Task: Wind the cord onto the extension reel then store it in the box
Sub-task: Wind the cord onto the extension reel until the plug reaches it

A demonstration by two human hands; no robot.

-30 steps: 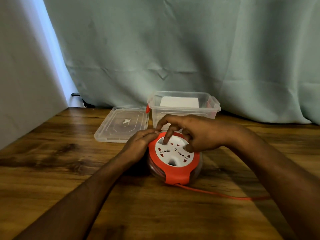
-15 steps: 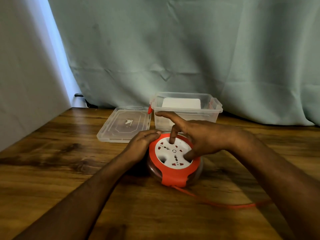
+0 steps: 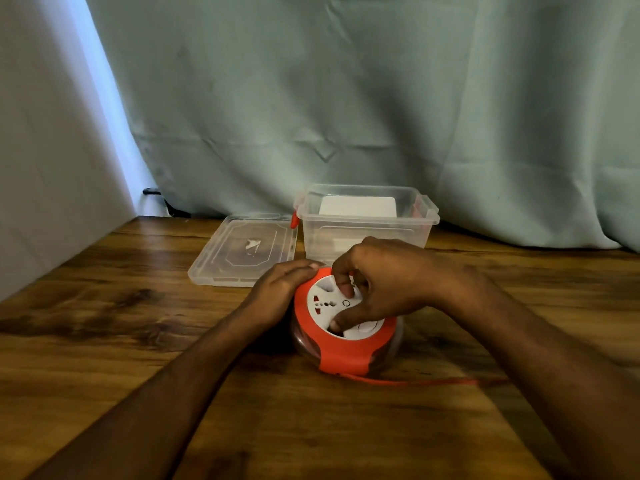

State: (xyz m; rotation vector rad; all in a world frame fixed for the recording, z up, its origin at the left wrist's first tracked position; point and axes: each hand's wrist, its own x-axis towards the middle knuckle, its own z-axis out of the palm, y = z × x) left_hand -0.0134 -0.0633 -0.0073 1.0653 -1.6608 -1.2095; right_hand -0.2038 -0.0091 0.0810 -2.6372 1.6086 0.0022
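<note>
In the middle of the wooden table (image 3: 104, 341), close in front of me, I see the extension reel (image 3: 343, 344) lying flat, its white socket face (image 3: 329, 303) up inside an orange ring. My right hand (image 3: 388, 282) is on top of that face with the fingers curled down: one fingertip (image 3: 345, 289) presses into the far part of the white disc and the thumb digs into a recess at its near edge, so the hand is gripping the disc itself. My left hand (image 3: 280, 289) lies flat and open against the reel's left rim, bracing it without closing around anything. The orange cord (image 3: 415, 381) leaves the reel's near side and trails right across the table, passing under my right forearm. Just behind the reel stands the clear plastic box (image 3: 367, 233), open, with red latches; something white and flat shows inside it toward the back, though I cannot tell what. Its clear lid (image 3: 242, 251) lies flat on the table just left of it. A pale green curtain (image 3: 346, 98) hangs behind.
</note>
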